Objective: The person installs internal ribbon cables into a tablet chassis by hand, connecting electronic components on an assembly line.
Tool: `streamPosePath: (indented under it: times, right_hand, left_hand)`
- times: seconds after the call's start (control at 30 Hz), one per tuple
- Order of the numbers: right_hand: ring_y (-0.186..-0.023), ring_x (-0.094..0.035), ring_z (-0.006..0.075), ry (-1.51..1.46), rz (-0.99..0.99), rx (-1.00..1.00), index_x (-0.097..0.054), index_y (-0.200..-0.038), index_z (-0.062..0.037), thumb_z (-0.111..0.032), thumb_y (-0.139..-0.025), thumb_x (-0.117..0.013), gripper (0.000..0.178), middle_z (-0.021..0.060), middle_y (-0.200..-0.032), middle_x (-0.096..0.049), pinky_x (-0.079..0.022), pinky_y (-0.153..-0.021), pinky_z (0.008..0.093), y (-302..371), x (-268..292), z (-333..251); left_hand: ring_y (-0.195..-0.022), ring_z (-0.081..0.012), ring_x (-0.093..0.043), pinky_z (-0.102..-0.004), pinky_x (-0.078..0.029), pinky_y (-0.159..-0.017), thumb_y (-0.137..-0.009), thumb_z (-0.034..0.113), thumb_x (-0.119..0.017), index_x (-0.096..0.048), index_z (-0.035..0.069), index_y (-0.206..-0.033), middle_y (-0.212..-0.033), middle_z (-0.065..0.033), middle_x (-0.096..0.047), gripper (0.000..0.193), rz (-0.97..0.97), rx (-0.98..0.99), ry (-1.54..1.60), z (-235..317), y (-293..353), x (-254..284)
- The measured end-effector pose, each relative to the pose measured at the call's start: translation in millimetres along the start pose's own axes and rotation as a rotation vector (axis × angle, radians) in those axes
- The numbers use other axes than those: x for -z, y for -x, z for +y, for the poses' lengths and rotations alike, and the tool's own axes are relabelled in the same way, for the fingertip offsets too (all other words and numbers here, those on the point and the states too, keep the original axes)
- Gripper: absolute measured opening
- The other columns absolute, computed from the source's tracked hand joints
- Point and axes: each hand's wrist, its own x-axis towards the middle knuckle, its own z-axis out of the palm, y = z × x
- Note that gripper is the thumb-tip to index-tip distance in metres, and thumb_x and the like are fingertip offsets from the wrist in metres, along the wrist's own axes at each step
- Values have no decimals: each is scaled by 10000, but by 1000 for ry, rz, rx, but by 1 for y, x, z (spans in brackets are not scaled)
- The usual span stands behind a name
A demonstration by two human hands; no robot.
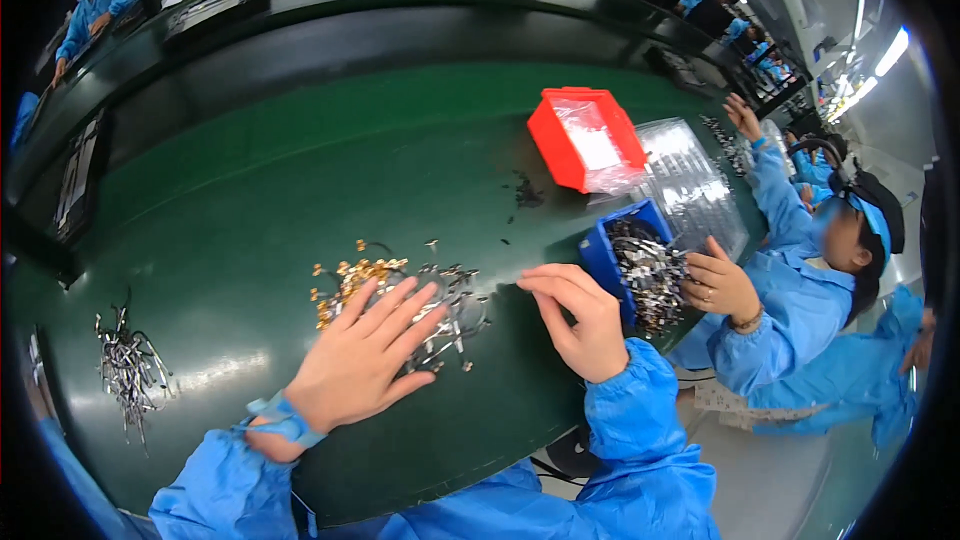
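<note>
My left hand point(355, 360) lies palm down with fingers spread over a loose heap of small parts. Under and beyond its fingertips are small gold-coloured metal pieces point(345, 282). On the heap's right side, thin dark cables with silver ends point(462, 315) lie tangled, partly hidden by the hand. To the right, my right hand point(585, 325) is raised over the table with thumb and index finger pinched together. Anything between those fingertips is too small to make out. Just beyond it stands a blue bin point(600, 258) heaped with short silver-ended cables point(645, 270).
A red bin point(560, 145) with transparent film stands behind the blue one, beside a transparent plastic tray point(695, 185). Small black bits point(527, 190) lie near it. Another cable pile point(130, 365) is at far left. A co-worker's hand point(722, 285) reaches to the blue bin.
</note>
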Motion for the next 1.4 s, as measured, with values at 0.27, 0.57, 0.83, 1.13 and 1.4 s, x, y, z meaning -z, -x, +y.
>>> streamPosePath:
  times: [0.27, 0.57, 0.83, 1.13, 1.4]
  right_hand:
    - [-1007, -631, 286, -130, -324, 268, -686, -1047, -40, 25, -783, -681, 272, 99, -1092, -656, -518, -836, 376, -33, -46, -17]
    - [-1115, -593, 243, -52, -440, 503, -678, -1092, -84, -147, -848, -674, 252, 88, -1201, -632, -477, -909, 363, -51, -70, -22]
    - [-759, -648, 221, 173, 154, -241, -664, -997, -8, 83, -783, -664, 232, 132, -899, -654, -519, -692, 301, -52, -21, 4]
    - [-732, -618, 272, 176, -47, -282, -662, -936, -10, 2, -780, -715, 165, 121, -862, -633, -510, -670, 337, -48, -32, 20]
    - [-773, -651, 252, 143, 57, -184, -712, -945, -7, 40, -774, -713, 178, 121, -883, -673, -519, -683, 313, -23, -31, 6]
  left_hand:
    - [-1388, -276, -354, -501, -207, -1160, -899, 555, -518, -428, 121, -1430, -1480, -99, -409, 692, -166, 87, 19, -13, 62, 28]
    - [-1005, -239, -585, -395, -454, -870, -831, 407, -599, -665, 53, -1065, -1109, -64, -625, 430, 243, 182, -29, -24, 58, 34]
    - [-979, -269, -561, -426, -443, -836, -947, 508, -424, -668, 36, -1060, -1095, -93, -593, 543, 221, 221, -238, -27, 54, 19]
    - [-911, -250, -539, -390, -421, -761, -948, 583, -366, -685, 85, -1074, -1042, -67, -576, 605, 250, 195, -142, -26, 53, 13]
    - [-846, -209, -533, -373, -411, -718, -970, 502, -381, -719, 106, -976, -948, -25, -591, 520, 366, 183, -214, -25, 58, 14]
